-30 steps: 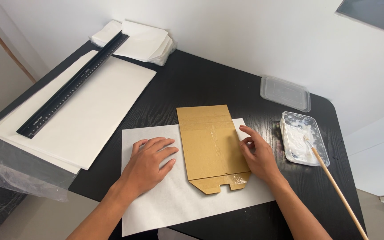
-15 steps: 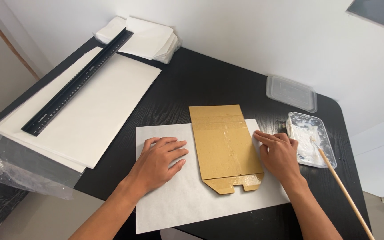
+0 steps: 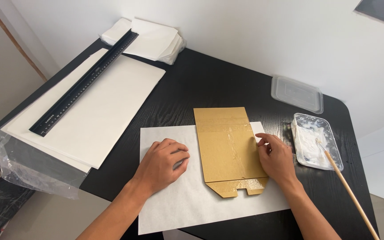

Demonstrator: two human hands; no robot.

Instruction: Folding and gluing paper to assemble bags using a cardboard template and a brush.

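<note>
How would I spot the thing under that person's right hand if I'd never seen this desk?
On the black table, find the white sheet of paper nearest the person. On it lies a flat brown paper bag, with the right hand on its right edge. It is the only brown thing there, glossy with paste.

**Soft daylight, sharp picture**

The scene is bright and evenly lit, with diffuse light that seems to come from the upper right. The white wall (image 3: 245, 40) is near blown out, with little texture. The black surface (image 3: 218, 84) carries a pale sheen that brings out its wood grain. Shadows are soft and short: a faint one lies under the left hand (image 3: 161, 164) on the white sheet (image 3: 187, 204). The glossy tape on the brown cardboard (image 3: 227, 142) glints. Focus is crisp throughout, without motion blur. Straight edges bow slightly toward the corners.
</note>
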